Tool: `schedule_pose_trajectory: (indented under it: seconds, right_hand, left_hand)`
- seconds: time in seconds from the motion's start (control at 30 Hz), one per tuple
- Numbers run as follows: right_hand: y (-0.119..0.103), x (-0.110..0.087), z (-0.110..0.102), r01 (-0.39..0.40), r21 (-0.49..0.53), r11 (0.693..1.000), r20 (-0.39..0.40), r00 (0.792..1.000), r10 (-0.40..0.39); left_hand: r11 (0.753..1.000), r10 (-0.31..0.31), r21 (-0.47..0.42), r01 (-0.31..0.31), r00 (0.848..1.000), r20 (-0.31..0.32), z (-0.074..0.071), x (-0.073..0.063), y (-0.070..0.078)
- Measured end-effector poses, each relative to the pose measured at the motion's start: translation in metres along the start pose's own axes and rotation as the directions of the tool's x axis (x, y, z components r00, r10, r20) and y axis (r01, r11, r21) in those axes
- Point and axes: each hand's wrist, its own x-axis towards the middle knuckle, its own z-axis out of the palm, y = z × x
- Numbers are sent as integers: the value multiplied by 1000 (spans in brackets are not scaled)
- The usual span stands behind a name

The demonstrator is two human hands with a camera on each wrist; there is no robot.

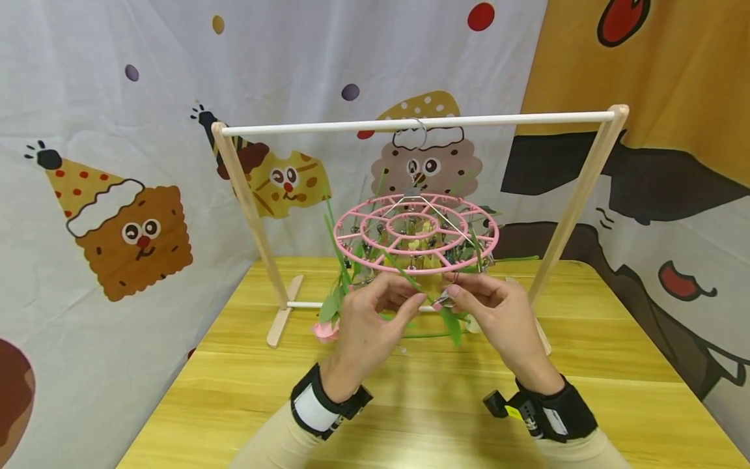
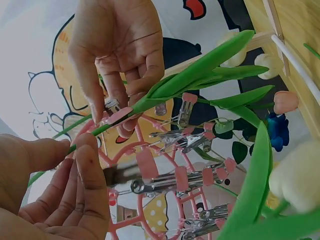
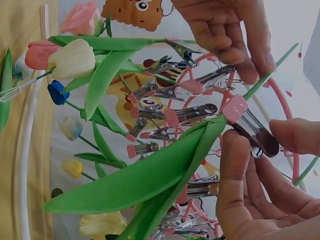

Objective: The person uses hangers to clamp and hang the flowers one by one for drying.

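Note:
My left hand (image 1: 375,319) pinches the green stem (image 2: 102,129) of an artificial flower between thumb and forefinger. In the right wrist view, my right hand (image 3: 270,185) holds a metal clip (image 3: 255,131) with pink tips between thumb and fingers. The clip's tips lie on the stem just above its long green leaves (image 3: 145,185). Which bloom belongs to this stem, I cannot tell. Above both hands, a round pink hanger rack (image 1: 416,253) hangs, with several similar clips (image 3: 192,116) below its rings.
The rack hangs by a hook (image 1: 420,133) from a white rod (image 1: 328,127) on a wooden stand (image 1: 577,189). Artificial flowers hang head down around it, among them a pink rose (image 1: 325,331), a blue flower (image 3: 58,92) and a cream tulip (image 3: 75,59). Beneath is a wooden table (image 1: 422,417).

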Motion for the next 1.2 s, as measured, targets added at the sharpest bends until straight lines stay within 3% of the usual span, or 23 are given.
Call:
schedule_pose_trajectory:
  seconds: [0.37,0.6,0.93,1.2]
  right_hand:
    - [2,3,-8,-66,-12,998,-19,998,66]
    - [6,7,-12,-83,-13,997,-47,996,82]
    - [11,12,-20,-85,-6,996,-55,995,85]
    - [14,14,-26,-101,-16,995,-72,992,100]
  left_hand:
    - [997,77,16,-78,997,29,-9,-13,-4]
    - [988,129,78,-132,991,36,-28,-25,-12]
    - [976,64,211,-61,998,-10,-69,-39,-36]
    - [956,3,292,19,997,-73,-87,-49,-61]
